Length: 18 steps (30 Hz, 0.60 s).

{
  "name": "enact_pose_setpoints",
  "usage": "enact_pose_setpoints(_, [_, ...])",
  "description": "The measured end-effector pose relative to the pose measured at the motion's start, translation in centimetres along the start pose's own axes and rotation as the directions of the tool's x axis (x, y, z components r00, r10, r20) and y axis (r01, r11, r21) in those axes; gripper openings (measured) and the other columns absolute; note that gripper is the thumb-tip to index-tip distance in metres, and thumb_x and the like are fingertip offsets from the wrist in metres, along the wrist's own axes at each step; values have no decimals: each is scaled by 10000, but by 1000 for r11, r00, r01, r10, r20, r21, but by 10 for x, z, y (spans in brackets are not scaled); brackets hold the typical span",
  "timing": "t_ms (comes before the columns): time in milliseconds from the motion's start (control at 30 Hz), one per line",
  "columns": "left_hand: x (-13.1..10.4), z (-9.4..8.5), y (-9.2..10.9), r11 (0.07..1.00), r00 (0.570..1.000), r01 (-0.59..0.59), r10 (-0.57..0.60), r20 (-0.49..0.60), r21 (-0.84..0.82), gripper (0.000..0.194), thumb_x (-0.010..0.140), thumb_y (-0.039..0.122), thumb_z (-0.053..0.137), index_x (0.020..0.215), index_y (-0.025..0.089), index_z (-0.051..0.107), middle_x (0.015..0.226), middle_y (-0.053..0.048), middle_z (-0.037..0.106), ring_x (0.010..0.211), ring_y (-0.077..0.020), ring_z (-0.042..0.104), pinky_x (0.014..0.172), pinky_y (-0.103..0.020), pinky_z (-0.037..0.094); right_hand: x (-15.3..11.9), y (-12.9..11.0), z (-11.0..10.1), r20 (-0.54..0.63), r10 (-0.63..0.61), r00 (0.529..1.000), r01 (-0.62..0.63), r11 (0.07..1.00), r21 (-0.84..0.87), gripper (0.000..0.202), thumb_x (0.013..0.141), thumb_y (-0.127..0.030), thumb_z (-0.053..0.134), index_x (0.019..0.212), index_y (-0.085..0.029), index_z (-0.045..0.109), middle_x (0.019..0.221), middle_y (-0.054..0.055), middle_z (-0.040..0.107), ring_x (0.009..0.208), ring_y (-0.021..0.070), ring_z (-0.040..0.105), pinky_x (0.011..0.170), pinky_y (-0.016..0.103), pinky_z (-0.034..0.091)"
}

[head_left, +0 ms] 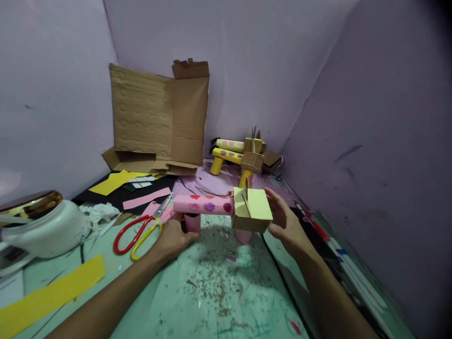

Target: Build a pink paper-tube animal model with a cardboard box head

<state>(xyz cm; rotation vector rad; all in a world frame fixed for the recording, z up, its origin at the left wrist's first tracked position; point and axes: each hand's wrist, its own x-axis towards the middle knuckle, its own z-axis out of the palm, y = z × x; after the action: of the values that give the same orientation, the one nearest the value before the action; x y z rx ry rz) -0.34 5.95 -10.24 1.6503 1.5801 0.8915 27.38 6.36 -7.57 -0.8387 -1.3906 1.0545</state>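
Observation:
A paper animal stands on the green table [212,292] in front of me. Its pink tube body [203,204] has red and purple spots and rests on pink tube legs [192,224]. A boxy head [253,212] with a pale yellow top and dark upright pieces is at its right end. My left hand [178,235] is closed round the rear leg, the thumb in front of it. My right hand [280,219] is curved at the right side of the head, fingers behind it and thumb at its lower edge.
Red and yellow scissors [141,233] lie left, near paper strips [146,197] and a white teapot [52,230]. Behind stand two yellow paper animals [229,155] and an opened cardboard box [158,117]. Markers [348,268] lie right; brown scraps [215,282] dot the table.

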Motion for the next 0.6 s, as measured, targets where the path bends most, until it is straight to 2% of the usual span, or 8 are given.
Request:
enact_pose_setpoints(100, [0,-1,2,1000,1000,1,-1,18,-3,463,595,258,651,1019,128,518,907,-88,656,826,-251,623,720,-356,482,2,4,-5,-51,-31,998,35,997,71,791,586,-622,697,1256,-254,497,1265,97,543,1212,289,458,1009,434,354])
enact_pose_setpoints(167, [0,-2,2,1000,1000,3,-3,22,-1,485,598,278,654,1033,130,500,929,-96,651,854,-264,621,741,-371,479,3,6,-6,-59,-42,997,47,994,95,763,599,-630,682,1245,-261,507,1245,87,551,1205,278,463,1006,421,359])
enact_pose_setpoints(400, [1,0,1,1000,1000,6,-6,26,-4,458,602,279,657,1006,148,486,866,-63,648,842,-258,629,728,-353,492,0,2,2,36,-41,998,38,996,78,824,572,-535,759,1286,-251,459,1328,110,486,1231,296,435,1009,435,350])
enact_pose_setpoints(600, [2,0,0,999,1000,15,-15,7,41,393,618,274,627,967,147,498,847,-57,633,806,-250,619,700,-358,475,-3,-2,11,74,-20,997,18,1000,26,846,545,-411,820,1287,-281,437,1376,83,452,1254,285,421,1011,427,357])
